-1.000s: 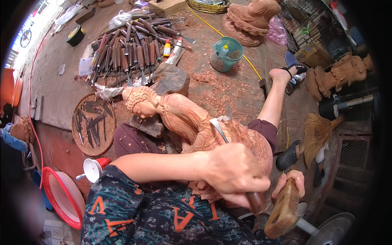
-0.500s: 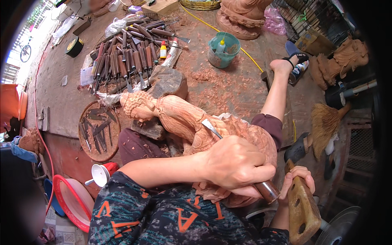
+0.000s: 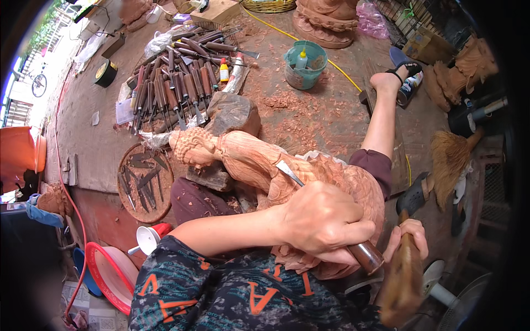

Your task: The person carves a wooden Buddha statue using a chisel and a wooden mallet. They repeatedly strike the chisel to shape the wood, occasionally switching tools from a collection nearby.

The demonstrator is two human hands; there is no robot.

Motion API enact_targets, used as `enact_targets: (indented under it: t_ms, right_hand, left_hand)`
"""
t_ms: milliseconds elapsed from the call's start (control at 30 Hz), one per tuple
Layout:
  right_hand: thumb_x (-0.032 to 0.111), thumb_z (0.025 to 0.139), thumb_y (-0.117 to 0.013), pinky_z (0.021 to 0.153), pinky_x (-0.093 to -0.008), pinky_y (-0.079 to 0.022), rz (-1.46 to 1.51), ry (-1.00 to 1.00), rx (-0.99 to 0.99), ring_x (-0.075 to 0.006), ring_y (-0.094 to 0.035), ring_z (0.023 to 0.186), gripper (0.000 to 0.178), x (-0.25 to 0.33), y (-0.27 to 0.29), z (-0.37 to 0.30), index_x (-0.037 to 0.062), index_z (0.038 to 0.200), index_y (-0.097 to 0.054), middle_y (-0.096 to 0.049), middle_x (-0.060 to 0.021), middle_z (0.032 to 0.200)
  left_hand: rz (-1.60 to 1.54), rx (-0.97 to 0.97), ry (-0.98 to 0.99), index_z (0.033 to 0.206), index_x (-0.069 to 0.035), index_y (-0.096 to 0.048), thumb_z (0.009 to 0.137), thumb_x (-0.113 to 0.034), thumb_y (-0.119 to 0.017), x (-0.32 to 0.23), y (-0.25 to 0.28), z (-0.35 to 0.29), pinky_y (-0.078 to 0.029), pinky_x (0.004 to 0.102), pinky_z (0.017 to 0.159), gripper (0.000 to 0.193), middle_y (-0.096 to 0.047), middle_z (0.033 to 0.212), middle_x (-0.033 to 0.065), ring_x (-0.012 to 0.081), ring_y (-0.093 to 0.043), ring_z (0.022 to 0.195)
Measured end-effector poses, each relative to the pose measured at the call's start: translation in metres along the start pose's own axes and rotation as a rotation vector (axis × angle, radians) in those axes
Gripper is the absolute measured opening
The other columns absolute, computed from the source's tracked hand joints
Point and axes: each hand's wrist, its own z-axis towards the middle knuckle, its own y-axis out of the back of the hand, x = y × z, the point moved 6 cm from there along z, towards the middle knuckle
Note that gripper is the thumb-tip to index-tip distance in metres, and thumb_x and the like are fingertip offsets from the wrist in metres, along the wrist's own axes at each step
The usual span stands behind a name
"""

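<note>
chisel (image 3: 326, 212) slants up-left from the gripping left hand (image 3: 323, 223) into the statue (image 3: 259, 165); right hand (image 3: 408, 243) grips the mallet (image 3: 403, 281) just behind.

The wooden statue (image 3: 265, 165) lies across the lap and fills the middle, so any reach forward must go over or around it. To its left, a round tray of blades (image 3: 144, 182) and a spread of chisels (image 3: 176, 88) crowd the floor. A rock (image 3: 234, 113) blocks the way just behind the statue's head. Bare floor strewn with wood shavings (image 3: 309, 116) lies open between the rock, the teal bucket (image 3: 305, 66) and the outstretched leg (image 3: 381, 127). On the right, the broom (image 3: 450, 163) and a sandal (image 3: 414, 193) narrow the passage.
</note>
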Motion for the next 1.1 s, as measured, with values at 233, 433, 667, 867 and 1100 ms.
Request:
enact_targets:
  t_ms: [233, 433, 667, 867, 1100]
  right_hand:
    - [-0.01, 0.082, -0.051, 0.062, -0.0314, -0.042, 0.03, -0.022, -0.006, -0.0178, -0.045, 0.064, 0.047, -0.005, 0.002, -0.01, 0.0044, 0.123, -0.033, -0.046, -0.0086, 0.075]
    - [-0.013, 0.072, -0.061, 0.053, -0.0309, -0.038, -0.003, -0.086, -0.018, -0.0181, -0.043, 0.059, 0.054, -0.001, 0.0, -0.007, 0.0054, 0.118, -0.039, -0.046, -0.0076, 0.071]
    - [-0.007, 0.075, -0.062, 0.05, -0.0344, -0.041, -0.034, -0.1, -0.03, -0.0243, -0.049, 0.055, 0.043, -0.01, 0.003, -0.019, 0.0059, 0.111, -0.043, -0.051, -0.0108, 0.071]
    - [-0.007, 0.08, -0.058, 0.063, -0.028, -0.041, -0.052, -0.214, 0.097, -0.0162, -0.046, 0.065, 0.044, -0.018, 0.0, -0.027, 0.0017, 0.119, -0.04, -0.049, -0.0084, 0.077]
    - [-0.008, 0.083, -0.053, 0.071, -0.0246, -0.04, -0.016, -0.436, 0.108, -0.0111, -0.044, 0.074, 0.044, -0.023, 0.001, -0.035, -0.0006, 0.123, -0.036, -0.048, -0.0055, 0.083]
  left_hand:
    - [0.039, 0.049, 0.045, 0.068, -0.009, -0.046, 0.07, -0.04, -0.067, 0.0, -0.002, 0.002, -0.038, 0.0352, 0.04, 0.037, -0.041, 0.054, 0.0031, 0.0215, -0.051, 0.046]
    - [0.041, 0.103, 0.061, 0.069, -0.009, -0.047, 0.069, -0.04, -0.067, 0.003, -0.002, 0.001, -0.038, 0.0358, 0.04, 0.037, -0.041, 0.054, 0.0033, 0.0217, -0.051, 0.047]
    - [0.048, 0.151, 0.067, 0.072, -0.008, -0.049, 0.071, -0.043, -0.064, 0.003, -0.005, 0.001, -0.039, 0.0359, 0.042, 0.038, -0.041, 0.055, 0.0039, 0.0231, -0.051, 0.048]
    - [0.417, 0.129, -0.181, 0.072, -0.007, -0.049, 0.071, -0.041, -0.062, -0.02, -0.012, 0.006, -0.039, 0.0336, 0.042, 0.037, -0.042, 0.056, 0.0038, 0.0215, -0.051, 0.049]
    - [0.11, 0.184, 0.046, 0.082, -0.005, -0.056, 0.071, -0.039, -0.068, 0.008, -0.018, 0.011, -0.036, 0.0328, 0.039, 0.038, -0.042, 0.059, 0.003, 0.0185, -0.049, 0.046]
